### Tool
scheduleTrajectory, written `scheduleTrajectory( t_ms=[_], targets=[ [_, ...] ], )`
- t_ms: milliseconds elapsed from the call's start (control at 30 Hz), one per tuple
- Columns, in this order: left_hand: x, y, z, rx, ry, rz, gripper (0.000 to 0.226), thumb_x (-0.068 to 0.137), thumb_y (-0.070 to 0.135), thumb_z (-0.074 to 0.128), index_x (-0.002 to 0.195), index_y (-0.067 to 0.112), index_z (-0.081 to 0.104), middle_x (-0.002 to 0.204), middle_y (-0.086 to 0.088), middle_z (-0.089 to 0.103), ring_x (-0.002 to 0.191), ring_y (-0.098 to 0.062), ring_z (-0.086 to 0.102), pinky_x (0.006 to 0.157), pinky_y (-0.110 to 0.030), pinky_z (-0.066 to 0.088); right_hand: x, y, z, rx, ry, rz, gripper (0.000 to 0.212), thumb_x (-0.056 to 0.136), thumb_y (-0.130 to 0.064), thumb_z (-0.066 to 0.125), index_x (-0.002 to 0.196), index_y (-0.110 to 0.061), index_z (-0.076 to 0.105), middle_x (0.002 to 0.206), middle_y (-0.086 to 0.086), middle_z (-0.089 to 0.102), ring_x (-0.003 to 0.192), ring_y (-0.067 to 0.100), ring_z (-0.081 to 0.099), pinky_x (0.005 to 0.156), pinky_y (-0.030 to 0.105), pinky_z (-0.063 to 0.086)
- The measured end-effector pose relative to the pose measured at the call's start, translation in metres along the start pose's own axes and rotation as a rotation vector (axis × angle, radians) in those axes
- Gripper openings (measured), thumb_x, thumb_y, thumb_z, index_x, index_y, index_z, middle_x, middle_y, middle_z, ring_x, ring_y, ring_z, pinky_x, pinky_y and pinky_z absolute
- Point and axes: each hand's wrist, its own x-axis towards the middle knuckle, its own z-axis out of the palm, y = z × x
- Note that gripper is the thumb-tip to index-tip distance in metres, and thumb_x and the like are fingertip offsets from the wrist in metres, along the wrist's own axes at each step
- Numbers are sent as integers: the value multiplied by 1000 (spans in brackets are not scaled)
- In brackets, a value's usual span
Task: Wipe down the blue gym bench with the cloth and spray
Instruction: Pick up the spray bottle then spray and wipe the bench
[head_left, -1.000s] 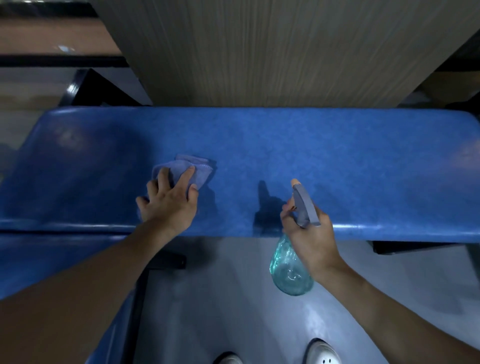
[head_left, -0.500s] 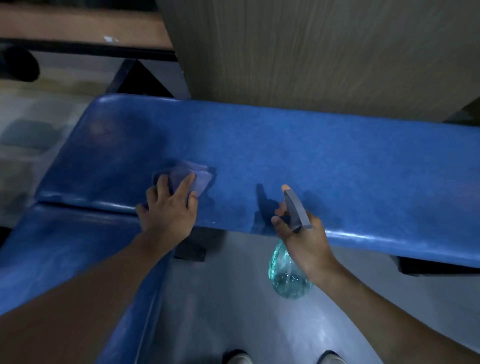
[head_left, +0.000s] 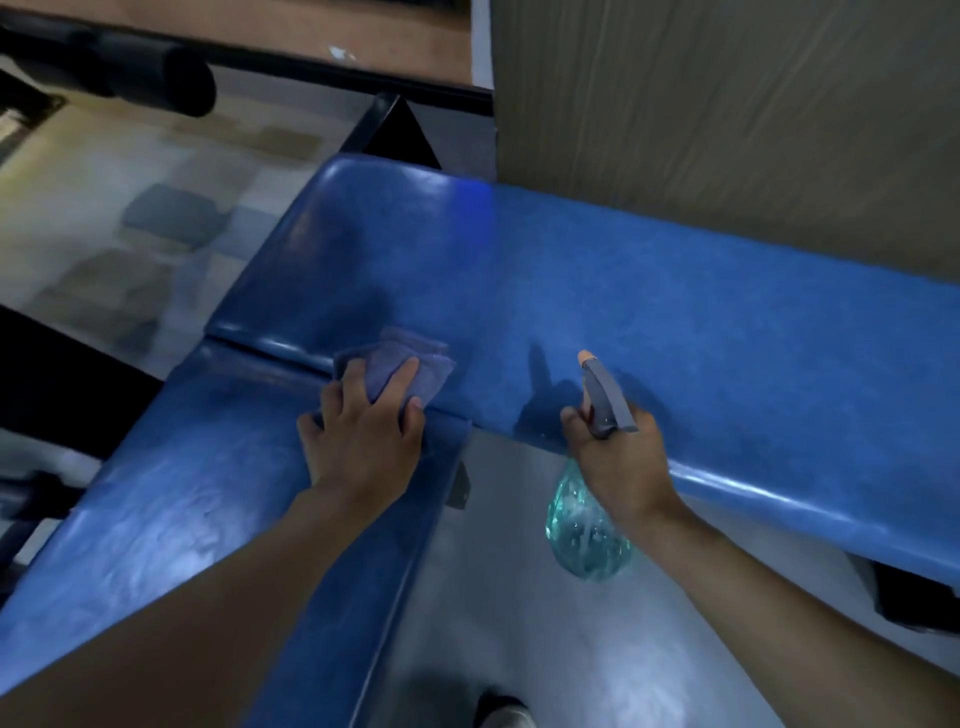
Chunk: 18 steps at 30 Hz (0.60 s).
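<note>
Sliding to nine o'clock, the folded purple cloth (head_left: 428, 364) under the flat left hand (head_left: 363, 452) has reached the padded blue bench (head_left: 675, 322) end, finishing there. The right hand (head_left: 623, 467) grips a clear green spray bottle (head_left: 587, 540).

No legible writing
The blue surface (head_left: 675, 322), spray bottle (head_left: 587, 535) and cloth (head_left: 410, 358) carry no readable label, brand or number.

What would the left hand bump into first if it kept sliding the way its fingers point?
The left hand presses the cloth, so it would push that across the bare blue bench. It would then probably meet the wood-grain panel behind, though depth there is unclear.
</note>
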Motion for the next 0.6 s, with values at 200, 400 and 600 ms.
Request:
scheduleTrajectory(
  t_ms=[200, 400, 600],
  targets=[
    [-5, -15, -1, -27, -10, -34, 48, 99, 52, 33, 146, 49, 28, 154, -1, 20, 131, -28, 30, 99, -50, 30, 0, -11, 23, 74, -126, 32, 7, 83, -18, 70, 81, -16, 63, 72, -6, 58, 73, 14, 56, 75, 39, 49],
    [-15, -33, -4, -21, -1, -93, 49, 98, 52, 30, 147, 50, 29, 157, -2, 19, 136, -28, 27, 99, -48, 28, 0, -17, 47, -116, -104, -23, 14, 82, -25, 68, 85, -13, 61, 58, -12, 46, 59, 14, 48, 67, 43, 50],
    [-41, -60, -4, 10, 17, -182, 51, 98, 52, 32, 149, 51, 23, 158, -4, 19, 134, -29, 30, 100, -49, 29, -21, -37, 66, 78, -399, 18, 16, 87, -10, 66, 103, -12, 65, 75, -1, 52, 68, 11, 49, 66, 31, 44]
  ],
)
